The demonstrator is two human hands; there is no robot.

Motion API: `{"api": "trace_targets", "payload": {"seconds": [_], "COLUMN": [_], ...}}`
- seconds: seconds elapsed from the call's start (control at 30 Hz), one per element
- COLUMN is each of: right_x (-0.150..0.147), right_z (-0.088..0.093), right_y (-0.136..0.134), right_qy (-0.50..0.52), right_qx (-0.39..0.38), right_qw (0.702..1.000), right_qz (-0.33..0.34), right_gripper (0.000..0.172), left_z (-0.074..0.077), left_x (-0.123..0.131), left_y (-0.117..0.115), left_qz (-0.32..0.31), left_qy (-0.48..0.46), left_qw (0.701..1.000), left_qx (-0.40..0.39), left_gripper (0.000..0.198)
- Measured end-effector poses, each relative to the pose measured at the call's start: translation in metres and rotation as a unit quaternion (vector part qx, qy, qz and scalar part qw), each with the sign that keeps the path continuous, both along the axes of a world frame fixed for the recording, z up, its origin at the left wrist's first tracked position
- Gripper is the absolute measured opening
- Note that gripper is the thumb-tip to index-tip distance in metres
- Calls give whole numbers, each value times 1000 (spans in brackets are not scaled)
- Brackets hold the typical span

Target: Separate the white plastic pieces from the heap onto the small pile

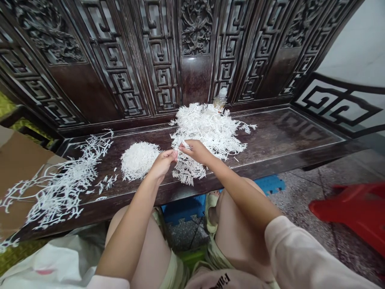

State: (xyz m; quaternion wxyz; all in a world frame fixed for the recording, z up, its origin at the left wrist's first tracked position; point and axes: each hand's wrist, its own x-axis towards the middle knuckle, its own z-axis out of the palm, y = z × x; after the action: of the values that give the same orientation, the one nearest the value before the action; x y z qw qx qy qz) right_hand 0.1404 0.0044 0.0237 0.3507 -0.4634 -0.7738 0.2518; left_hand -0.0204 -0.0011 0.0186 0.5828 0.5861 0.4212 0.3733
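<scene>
Above a carved bench, left hand and right hand, grips pinching white shredded strands.

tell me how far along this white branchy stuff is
Looks done: a tight round white tuft sits on the bench. In hand: the left hand and right hand meet at the edge of the big loose heap. Still left: that heap, plus loose sprigs spread to the left.

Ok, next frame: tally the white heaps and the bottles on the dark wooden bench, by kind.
Compact white bundle: 1
Large tangled white pile: 1
Spread-out white strands: 1
Clear bottle: 1
Total: 4
</scene>
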Motion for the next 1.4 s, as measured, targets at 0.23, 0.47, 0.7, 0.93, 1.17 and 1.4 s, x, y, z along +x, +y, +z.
{"api": "trace_targets", "payload": {"seconds": [0.23,0.47,0.7,0.93,1.17,1.4], "right_x": [-5,29,14,0,-2,-2], "right_z": [-13,-18,-14,-15,-21,-25], "right_y": [9,27,5,-2,1,3], "right_qy": [30,98,95,43,37,83], "right_qx": [21,-10,-108,-140,-151,-175], "right_qw": [998,958,987,989,988,981], "right_qz": [-47,-270,-74,-10,-13,-6], "right_gripper": [27,26,30,31,29,31], "left_z": [2,15,-15,-62,-61,-63], "left_x": [4,5,-50,-106,-91,-89], "left_y": [0,-17,53,79,78,78], "left_qz": [-33,-106,159,203,242,241], "left_qy": [-52,31,418,595,583,584], "left_qw": [998,991,884,777,776,774], "left_qx": [-16,69,136,32,7,31], "left_gripper": [30,34,31,40,47,33]}}
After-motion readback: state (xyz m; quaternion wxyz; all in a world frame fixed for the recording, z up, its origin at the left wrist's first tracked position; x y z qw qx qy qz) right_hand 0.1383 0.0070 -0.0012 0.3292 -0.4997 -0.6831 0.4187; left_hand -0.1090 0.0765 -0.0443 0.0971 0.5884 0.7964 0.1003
